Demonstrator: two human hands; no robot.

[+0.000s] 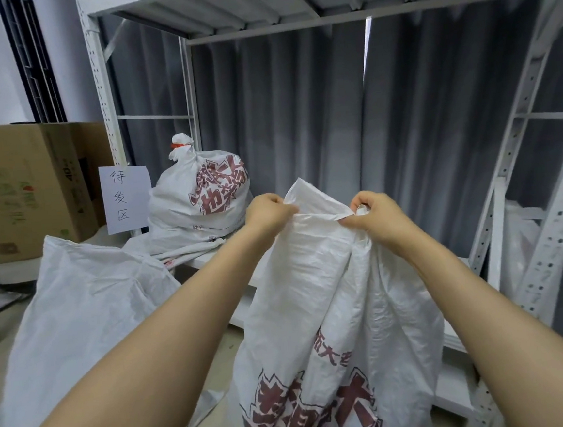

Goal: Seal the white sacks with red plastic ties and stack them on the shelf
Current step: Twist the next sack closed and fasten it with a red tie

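A white woven sack (322, 312) with dark red print stands in front of me, its mouth held up. My left hand (268, 211) grips the left side of the mouth and my right hand (372, 214) pinches the right side, with the fabric stretched between them. On the low white shelf (246, 291) at the back left sits another white sack (200, 196), its neck closed with a red plastic tie (179, 145). A third white sack (80, 299) stands untied at the left on the floor.
A cardboard box (29, 187) rests on a stool at far left. A paper sign (125, 196) hangs on the shelf's upright. The white metal rack has an upper deck (289, 5) overhead and perforated posts (553, 223) at right. Grey curtains (333, 123) hang behind.
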